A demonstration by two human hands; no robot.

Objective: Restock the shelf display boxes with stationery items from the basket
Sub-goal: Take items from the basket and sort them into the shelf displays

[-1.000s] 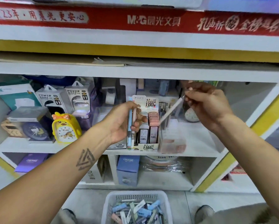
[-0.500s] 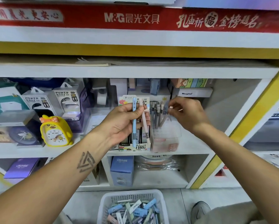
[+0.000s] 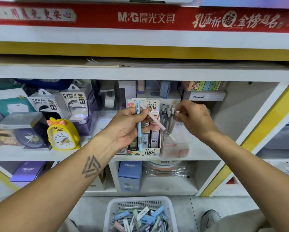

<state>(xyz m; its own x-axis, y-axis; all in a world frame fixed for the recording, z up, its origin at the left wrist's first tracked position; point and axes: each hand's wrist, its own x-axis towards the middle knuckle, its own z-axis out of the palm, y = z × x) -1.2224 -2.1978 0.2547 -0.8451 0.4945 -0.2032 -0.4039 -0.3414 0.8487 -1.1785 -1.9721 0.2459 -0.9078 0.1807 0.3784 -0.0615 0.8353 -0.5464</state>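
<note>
My left hand [image 3: 125, 129] is raised in front of the middle shelf and grips two pens: a blue pen [image 3: 139, 131] held upright and a pink pen [image 3: 158, 124] slanting down to the right. My right hand [image 3: 195, 119] is at the top of a clear display box [image 3: 182, 148] that holds several grey pens [image 3: 167, 114]. Its fingertips pinch the white end of a pen [image 3: 177, 112] standing in that box. On the floor below is a white basket [image 3: 110, 213] full of pastel stationery packs [image 3: 140, 218].
A lead-refill display box [image 3: 150, 151] stands just left of the clear box. A yellow duck clock [image 3: 62, 134] and power bank boxes [image 3: 46, 104] fill the shelf's left side. A blue CRUHRE box [image 3: 129, 174] sits on the lower shelf. My shoe [image 3: 209, 218] is right of the basket.
My right hand brought a pale pen down from the upper right and stood it in the clear box. My left hand stayed raised, and its pink pen tilted to the right.
</note>
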